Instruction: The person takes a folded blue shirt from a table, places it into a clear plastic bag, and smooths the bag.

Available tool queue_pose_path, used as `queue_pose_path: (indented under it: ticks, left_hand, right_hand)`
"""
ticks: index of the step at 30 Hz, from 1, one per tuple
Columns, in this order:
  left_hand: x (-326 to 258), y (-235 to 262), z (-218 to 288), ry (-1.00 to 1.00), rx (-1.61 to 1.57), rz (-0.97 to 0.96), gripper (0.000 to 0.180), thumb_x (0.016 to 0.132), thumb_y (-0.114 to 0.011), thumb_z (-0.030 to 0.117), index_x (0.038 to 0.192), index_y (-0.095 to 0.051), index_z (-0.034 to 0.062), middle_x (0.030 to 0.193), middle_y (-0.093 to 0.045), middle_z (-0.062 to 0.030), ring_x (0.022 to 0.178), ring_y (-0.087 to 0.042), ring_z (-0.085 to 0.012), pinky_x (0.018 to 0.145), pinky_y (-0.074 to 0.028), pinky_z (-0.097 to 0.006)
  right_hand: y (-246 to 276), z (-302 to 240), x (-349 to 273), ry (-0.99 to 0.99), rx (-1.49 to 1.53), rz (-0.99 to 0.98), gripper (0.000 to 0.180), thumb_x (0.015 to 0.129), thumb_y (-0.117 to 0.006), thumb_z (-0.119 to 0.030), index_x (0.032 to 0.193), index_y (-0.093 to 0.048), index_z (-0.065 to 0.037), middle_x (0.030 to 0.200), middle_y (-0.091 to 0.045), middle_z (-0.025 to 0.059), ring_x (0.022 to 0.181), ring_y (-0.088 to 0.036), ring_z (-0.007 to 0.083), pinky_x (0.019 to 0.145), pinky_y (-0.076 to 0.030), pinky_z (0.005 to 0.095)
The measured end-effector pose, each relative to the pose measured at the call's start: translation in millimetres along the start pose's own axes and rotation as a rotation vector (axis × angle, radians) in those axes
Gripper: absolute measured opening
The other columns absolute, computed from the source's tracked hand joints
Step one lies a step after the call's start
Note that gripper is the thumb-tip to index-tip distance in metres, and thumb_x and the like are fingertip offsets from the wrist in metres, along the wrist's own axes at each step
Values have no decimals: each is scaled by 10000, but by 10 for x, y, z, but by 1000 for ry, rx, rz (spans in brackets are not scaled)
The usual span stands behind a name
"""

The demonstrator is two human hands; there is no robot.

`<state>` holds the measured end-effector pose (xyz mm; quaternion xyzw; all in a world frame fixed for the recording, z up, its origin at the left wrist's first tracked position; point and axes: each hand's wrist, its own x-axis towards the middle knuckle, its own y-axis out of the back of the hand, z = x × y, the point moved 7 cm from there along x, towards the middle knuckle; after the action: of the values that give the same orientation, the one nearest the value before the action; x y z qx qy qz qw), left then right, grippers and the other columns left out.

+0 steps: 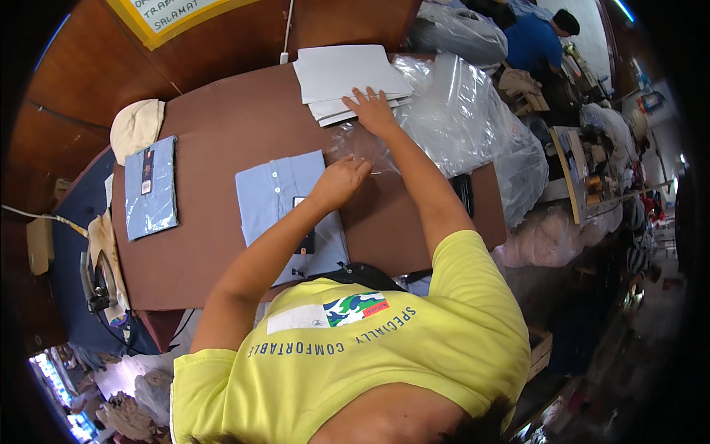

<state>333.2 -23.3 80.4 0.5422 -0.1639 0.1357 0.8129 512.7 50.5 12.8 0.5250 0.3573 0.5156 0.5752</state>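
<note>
A folded light-blue shirt point(277, 196) lies flat on the brown table point(222, 111) in front of me. My left hand point(339, 183) is closed at the shirt's far right corner, pinching the edge of a clear plastic bag point(360, 148) that lies just beyond it. My right hand point(373, 111) reaches further out, fingers spread, palm down on the near edge of a stack of white card sheets point(344, 74). It holds nothing.
A bagged blue shirt point(151, 189) and a cream cloth point(137, 126) lie at the table's left. A heap of clear plastic bags point(466, 118) covers the right side, beside a black object point(462, 192). An iron point(100, 277) rests at the left. A person in blue point(536, 41) works behind.
</note>
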Motion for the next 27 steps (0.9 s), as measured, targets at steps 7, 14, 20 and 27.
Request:
queue_pose_path:
  ticks: [7,14,20,27]
  left_hand:
    - [118,289,-67,7,-60,97,173,823,-600,108,980,-558,50,860,-633,-131,821,-622,-314,867,-501,-400]
    - [215,1004,-213,80,-36,297,109,805,-633,75,905,-589,69,886,-660,-85,806,-638,-282,740,-518,-370]
    - [104,1476,-277,85,3,374,87,811,-639,83,867,-577,58,822,-647,-89,797,-630,-307,877,-509,-402]
    - [-262,1704,-658,249,-38,377,91,800,-641,48,886,-612,47,844,-646,-115,818,-632,-301,713,-512,-361]
  right_hand:
    - [103,210,268,-57,-160,-23,597,830,-550,-103,1375,-381,-279,1337,-467,119,1124,-536,391,860,-470,532]
    - [518,430,569,-11,-57,135,319,852,-491,-135,1163,-535,-195,993,-631,98,878,-641,345,719,-526,487]
    - [718,624,610,-18,-38,331,277,812,-514,-100,1076,-551,-178,964,-640,78,812,-651,303,651,-531,420]
    - [502,606,454,-69,16,192,320,846,-479,-91,1141,-541,-197,1146,-606,89,1022,-590,344,816,-467,496]
